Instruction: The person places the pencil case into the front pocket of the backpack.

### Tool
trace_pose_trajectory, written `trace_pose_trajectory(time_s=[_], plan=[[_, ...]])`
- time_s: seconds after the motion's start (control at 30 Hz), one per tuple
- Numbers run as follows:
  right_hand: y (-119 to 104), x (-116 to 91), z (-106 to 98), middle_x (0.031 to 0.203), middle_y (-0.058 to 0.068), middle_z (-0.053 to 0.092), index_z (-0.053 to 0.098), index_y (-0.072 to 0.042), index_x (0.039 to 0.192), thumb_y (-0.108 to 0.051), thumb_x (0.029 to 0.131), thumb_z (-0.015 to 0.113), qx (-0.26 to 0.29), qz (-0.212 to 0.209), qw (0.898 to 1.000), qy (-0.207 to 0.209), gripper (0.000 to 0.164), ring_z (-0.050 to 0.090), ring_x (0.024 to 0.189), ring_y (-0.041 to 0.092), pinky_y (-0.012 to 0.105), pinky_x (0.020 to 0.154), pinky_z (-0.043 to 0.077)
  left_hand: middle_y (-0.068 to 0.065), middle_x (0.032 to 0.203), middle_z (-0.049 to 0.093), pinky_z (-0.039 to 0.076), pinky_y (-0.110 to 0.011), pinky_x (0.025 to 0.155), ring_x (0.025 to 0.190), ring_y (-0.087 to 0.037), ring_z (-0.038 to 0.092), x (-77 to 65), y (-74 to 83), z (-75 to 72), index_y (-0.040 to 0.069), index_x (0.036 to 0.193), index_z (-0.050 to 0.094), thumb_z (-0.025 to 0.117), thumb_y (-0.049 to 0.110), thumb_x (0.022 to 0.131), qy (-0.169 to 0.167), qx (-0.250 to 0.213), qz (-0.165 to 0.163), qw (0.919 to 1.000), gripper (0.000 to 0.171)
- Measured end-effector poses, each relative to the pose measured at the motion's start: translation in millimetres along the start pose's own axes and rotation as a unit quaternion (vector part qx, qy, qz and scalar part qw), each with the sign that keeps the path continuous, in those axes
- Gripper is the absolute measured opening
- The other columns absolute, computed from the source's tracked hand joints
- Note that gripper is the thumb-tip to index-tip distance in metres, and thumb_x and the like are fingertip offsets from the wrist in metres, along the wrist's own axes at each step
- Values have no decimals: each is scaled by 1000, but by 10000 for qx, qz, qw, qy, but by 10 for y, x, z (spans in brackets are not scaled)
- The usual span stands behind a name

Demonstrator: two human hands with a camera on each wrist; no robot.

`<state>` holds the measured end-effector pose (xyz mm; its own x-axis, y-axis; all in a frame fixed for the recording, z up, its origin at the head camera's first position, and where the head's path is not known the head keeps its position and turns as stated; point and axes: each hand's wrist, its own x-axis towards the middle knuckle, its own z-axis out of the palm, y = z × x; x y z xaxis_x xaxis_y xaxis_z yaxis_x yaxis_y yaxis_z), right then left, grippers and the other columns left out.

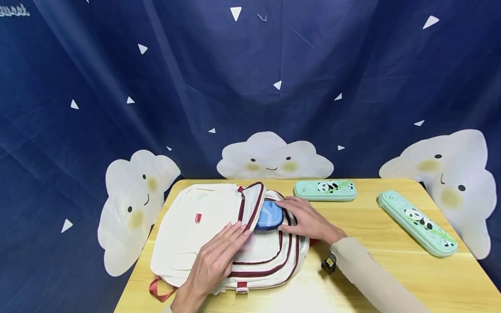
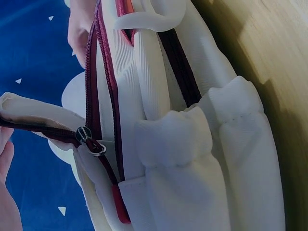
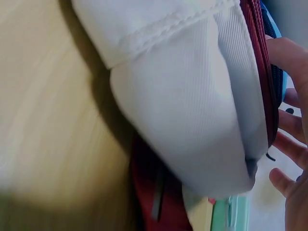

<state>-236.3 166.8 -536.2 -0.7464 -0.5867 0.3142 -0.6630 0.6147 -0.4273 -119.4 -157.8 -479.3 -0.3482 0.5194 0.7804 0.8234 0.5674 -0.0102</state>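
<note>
A white backpack (image 1: pixel 219 217) with dark red zips lies on the table, its front pocket unzipped. My left hand (image 1: pixel 217 252) holds the pocket's front flap (image 1: pixel 256 204) lifted, fingers extended along its edge. At the left wrist view's left edge, fingers (image 2: pixel 7 168) meet that flap beside a metal zip pull (image 2: pixel 89 139). A small blue zip case (image 1: pixel 270 215) sits partly under the flap in the pocket opening. My right hand (image 1: pixel 305 217) grips the case's right end, thumb at the near side, fingers at the far side. The case's left end is hidden by the flap.
Two mint-green pencil cases with pandas lie on the wooden table (image 1: pixel 352 274): one at the back (image 1: pixel 338 197), another at the right (image 1: pixel 416 224). A red strap loop (image 1: pixel 159 292) sticks out at the backpack's lower left. Behind hangs a dark blue curtain (image 1: pixel 250 100) with clouds.
</note>
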Motion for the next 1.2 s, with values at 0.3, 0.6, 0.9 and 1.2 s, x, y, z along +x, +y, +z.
trace_pose_trajectory(time_s=[0.3,0.6,0.9,1.2], plan=[[-130,190,56,156,16,63,59,-11,157,-46,94,83,-7,-222,9998,16,76,55,148,41,68,128,42,-13,142,74,56,-41,123,129,-32,74,-7,0,7,1,145,69,45,8,116,6,13,35,10000,38],[-239,317,101,157,17,61,60,-6,154,-48,94,81,-30,-167,9998,-101,76,53,150,42,64,130,42,-14,141,74,55,-40,123,127,-32,75,-8,-1,21,1,144,69,45,9,116,-6,-28,45,10000,38],[-261,370,176,157,12,61,60,-8,155,-48,96,80,30,-145,9997,-185,73,52,152,35,57,133,42,-18,138,75,58,-42,120,125,-34,76,9,-9,60,-2,139,72,49,10,115,118,-105,277,9995,34],[-288,402,187,157,11,62,59,-10,156,-45,97,79,133,-100,9998,-142,71,52,152,35,56,136,37,-18,134,77,61,-44,116,122,-34,77,58,-3,98,-2,137,73,51,9,115,186,-118,453,9987,33]])
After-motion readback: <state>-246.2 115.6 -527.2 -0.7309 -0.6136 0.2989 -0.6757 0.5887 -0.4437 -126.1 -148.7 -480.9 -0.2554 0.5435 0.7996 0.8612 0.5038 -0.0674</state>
